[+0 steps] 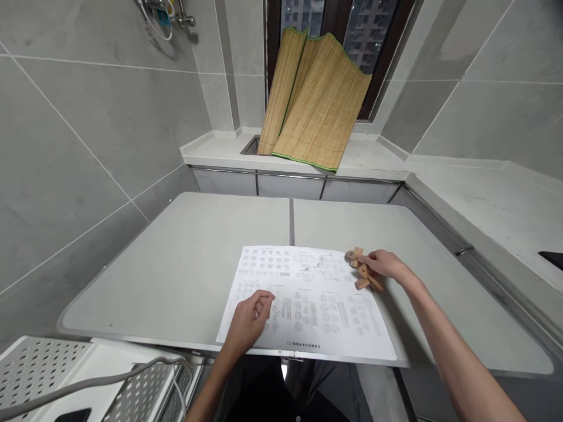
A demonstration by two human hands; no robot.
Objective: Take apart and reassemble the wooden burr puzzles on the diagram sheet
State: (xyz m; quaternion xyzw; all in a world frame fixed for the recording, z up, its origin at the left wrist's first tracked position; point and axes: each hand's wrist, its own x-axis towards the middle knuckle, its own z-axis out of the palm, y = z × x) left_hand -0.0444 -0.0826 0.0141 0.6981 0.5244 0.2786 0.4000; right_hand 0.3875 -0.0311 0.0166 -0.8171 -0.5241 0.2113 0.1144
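Note:
A large printed sheet (308, 328) with rows of small diagrams lies at the table's near edge. My left hand (250, 321) rests over its left part, fingers curled in and nothing visible in them. On the sheet's upper right edge lies a small pile of notched wooden puzzle pieces (363, 283), some with dark marks. My right hand (383, 264) reaches in from the right, its thumb and fingers closed on a wooden puzzle piece (354, 255) at the pile's top. The fingertips are partly hidden by the wood.
The pale folding table (176, 275) has a seam down its middle. Behind it, a bamboo mat (323, 105) leans on the window over a sink (251, 145). A white perforated rack (39, 363) with a grey cable (88, 382) stands at the lower left. A counter (492, 199) runs along the right.

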